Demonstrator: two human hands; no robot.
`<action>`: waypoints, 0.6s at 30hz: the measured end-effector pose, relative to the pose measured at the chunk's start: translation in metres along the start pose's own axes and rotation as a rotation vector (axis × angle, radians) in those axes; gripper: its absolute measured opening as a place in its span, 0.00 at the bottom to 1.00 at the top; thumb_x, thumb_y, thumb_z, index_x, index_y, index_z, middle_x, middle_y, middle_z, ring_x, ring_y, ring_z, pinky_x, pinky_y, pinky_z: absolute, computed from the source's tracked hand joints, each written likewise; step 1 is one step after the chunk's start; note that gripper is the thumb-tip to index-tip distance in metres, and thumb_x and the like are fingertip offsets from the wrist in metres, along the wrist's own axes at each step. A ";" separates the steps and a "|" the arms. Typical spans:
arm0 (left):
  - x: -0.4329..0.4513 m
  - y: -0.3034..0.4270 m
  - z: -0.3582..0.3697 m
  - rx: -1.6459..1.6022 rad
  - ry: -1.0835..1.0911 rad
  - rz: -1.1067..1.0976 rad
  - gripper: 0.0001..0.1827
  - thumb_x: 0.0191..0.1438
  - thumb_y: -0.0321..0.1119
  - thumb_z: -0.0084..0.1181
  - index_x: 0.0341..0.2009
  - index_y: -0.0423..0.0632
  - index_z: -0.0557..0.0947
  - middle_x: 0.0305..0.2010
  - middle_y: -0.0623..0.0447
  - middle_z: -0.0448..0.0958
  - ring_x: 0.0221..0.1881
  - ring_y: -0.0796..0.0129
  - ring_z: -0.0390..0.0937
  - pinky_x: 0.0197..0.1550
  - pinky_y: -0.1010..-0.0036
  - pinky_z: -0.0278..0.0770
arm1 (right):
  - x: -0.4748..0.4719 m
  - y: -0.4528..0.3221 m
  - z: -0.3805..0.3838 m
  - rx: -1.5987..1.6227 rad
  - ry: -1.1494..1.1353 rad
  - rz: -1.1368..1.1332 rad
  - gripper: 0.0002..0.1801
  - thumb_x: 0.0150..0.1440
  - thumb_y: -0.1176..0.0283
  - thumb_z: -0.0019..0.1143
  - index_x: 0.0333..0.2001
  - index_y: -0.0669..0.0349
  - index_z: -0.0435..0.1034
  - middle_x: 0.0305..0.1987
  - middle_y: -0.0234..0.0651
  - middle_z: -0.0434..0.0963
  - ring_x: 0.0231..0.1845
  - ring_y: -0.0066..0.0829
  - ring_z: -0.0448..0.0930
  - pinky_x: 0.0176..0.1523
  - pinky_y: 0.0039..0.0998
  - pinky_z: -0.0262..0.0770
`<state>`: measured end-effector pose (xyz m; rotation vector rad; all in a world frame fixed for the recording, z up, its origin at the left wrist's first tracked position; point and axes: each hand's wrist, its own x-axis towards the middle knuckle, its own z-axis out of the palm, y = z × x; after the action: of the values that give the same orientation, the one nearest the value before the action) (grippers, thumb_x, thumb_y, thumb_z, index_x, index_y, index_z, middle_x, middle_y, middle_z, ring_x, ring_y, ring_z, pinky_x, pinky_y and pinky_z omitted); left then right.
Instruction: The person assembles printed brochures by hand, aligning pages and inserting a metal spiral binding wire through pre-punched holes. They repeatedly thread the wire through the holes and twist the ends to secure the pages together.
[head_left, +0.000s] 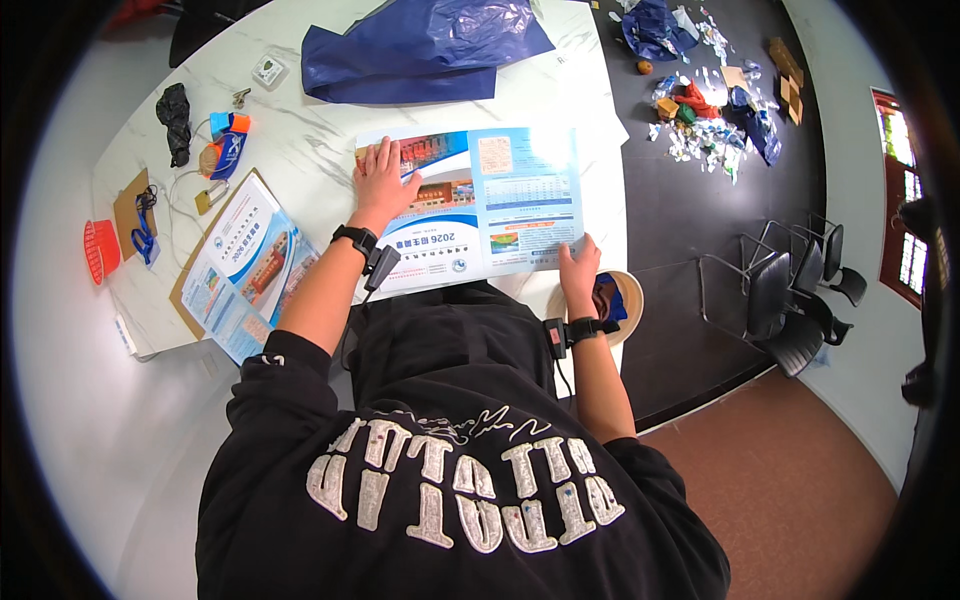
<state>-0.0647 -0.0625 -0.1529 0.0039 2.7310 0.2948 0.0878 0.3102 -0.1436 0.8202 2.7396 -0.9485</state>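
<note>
An unfolded glossy printed brochure (450, 210) lies in front of me at the near edge of a white marble-patterned table (315, 142). My left hand (384, 186) rests flat on its left part, fingers spread. At the brochure's lower right corner, my right hand (580, 271) has its thumb on the sheet; its other fingers are partly hidden, so I cannot tell how firmly it grips. A similar brochure (251, 262) lies on brown card to the left, near my left forearm. A blue plastic bag (427, 56) is spread out beyond the open sheet.
On the left are a red plastic basket (103, 251), a padlock (211, 196), a crumpled black bag (175, 124), a blue lanyard (142, 229) and a small clear box (268, 71). A bin (632, 307) stands by my right wrist. Scattered litter (712, 139) and black chairs (787, 322) are on the right.
</note>
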 end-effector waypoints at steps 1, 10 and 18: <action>-0.005 0.000 0.001 -0.012 0.019 0.002 0.44 0.62 0.56 0.51 0.77 0.52 0.55 0.82 0.51 0.46 0.81 0.49 0.41 0.75 0.37 0.46 | -0.003 0.004 -0.001 0.001 -0.007 0.020 0.32 0.59 0.66 0.61 0.64 0.69 0.64 0.59 0.60 0.69 0.60 0.57 0.71 0.65 0.47 0.68; -0.044 -0.006 0.000 -0.080 0.113 0.136 0.41 0.59 0.51 0.58 0.72 0.49 0.63 0.77 0.47 0.55 0.76 0.48 0.53 0.73 0.44 0.54 | -0.010 0.057 0.012 0.222 -0.035 0.266 0.31 0.62 0.57 0.62 0.58 0.73 0.66 0.53 0.54 0.76 0.54 0.48 0.77 0.60 0.41 0.73; -0.020 -0.026 -0.002 -0.131 0.260 0.027 0.36 0.50 0.43 0.71 0.62 0.50 0.71 0.64 0.45 0.64 0.66 0.47 0.65 0.64 0.55 0.69 | -0.020 0.048 -0.002 0.582 -0.115 0.602 0.29 0.61 0.60 0.66 0.54 0.68 0.61 0.41 0.43 0.78 0.34 0.27 0.82 0.32 0.23 0.80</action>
<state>-0.0458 -0.0896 -0.1483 -0.0366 2.9645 0.5147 0.1306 0.3337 -0.1617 1.4971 1.9119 -1.5714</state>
